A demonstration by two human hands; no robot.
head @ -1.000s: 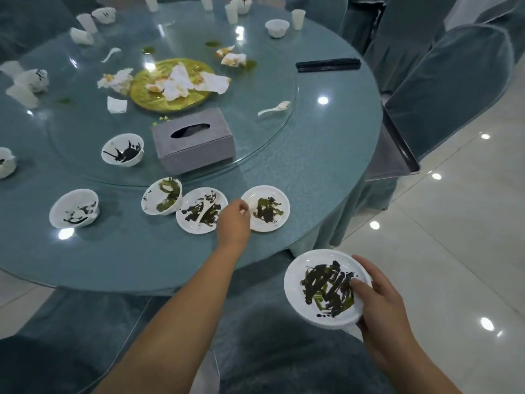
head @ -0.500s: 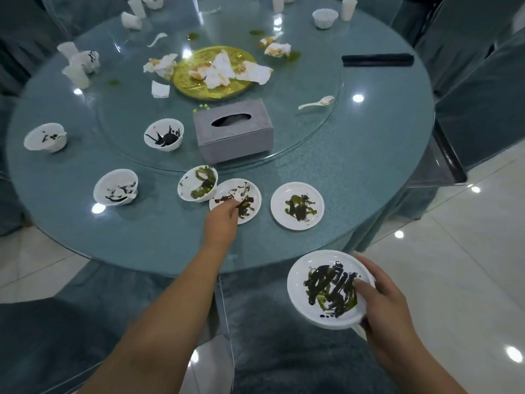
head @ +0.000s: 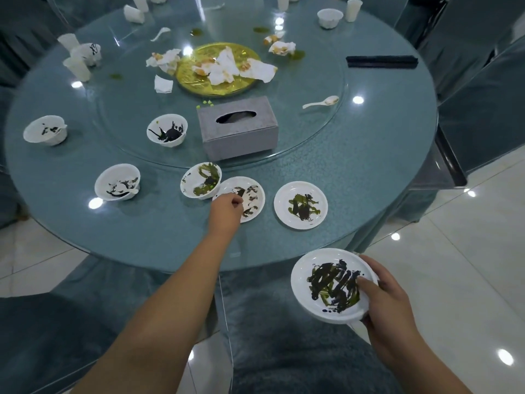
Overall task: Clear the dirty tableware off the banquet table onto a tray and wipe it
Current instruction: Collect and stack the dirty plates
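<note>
**You:** What are my hands doing right now?

**Helper:** Your right hand (head: 389, 302) holds a round white plastic plate smeared with dark sauce (head: 321, 280). It is out in front of the table edge, over the chair. Your thumb lies on top of it and your other fingers curl under its rim. Your left hand (head: 227, 207) is on the near rim of a second round white plate with dark spots (head: 252, 191). That plate lies flat on the big round blue-green glass table (head: 369, 166). Your fingers are bent over its rim, but I cannot tell if they pinch it yet.

**You:** How do I pick it up well?

**Helper:** I think you should put your thumb on top and slip your fingers under the rim. Look out for the small white bowl with green smears (head: 201, 180). It sits right beside the spotted plate on the far left side and may be touching it. So tip up the near side and pull the plate toward you, not sideways. Keep it flat so the sauce does not drip. Then set it on top of the plate in your right hand.

**You:** What comes after that?

**Helper:** A third round white plate with a green and black smear (head: 300, 205) lies just to the right, apart from the spotted one. That looks like the next one to stack. More dirty bowls sit further off, so there is a lot left. A dark flat board (head: 451, 169) at the table's right edge may be the tray, but I am not sure.
</note>
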